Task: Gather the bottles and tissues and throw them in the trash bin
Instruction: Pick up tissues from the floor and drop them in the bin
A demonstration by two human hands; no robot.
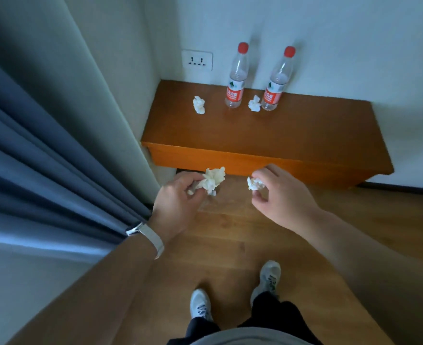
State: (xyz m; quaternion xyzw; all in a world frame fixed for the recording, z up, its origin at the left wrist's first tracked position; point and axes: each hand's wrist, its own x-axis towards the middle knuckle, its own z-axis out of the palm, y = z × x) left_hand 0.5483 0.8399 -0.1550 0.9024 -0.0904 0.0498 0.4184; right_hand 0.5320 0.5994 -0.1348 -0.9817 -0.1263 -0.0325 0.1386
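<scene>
Two clear plastic bottles with red caps and red labels stand upright at the back of an orange wooden shelf (292,135): the left bottle (236,78) and the right bottle (277,80). One crumpled white tissue (199,105) lies left of the bottles, and another tissue (254,103) lies between them. My left hand (178,197) grips a larger crumpled tissue (214,179) in front of the shelf edge. A small tissue wad (255,183) is pinched in the fingertips of my right hand (282,197). No trash bin is in view.
A blue curtain (43,170) hangs at the left beside a pale wall panel. A wall socket (197,60) sits above the shelf's left end. The wooden floor (230,240) lies below, with my two feet in grey shoes (267,277) near the bottom.
</scene>
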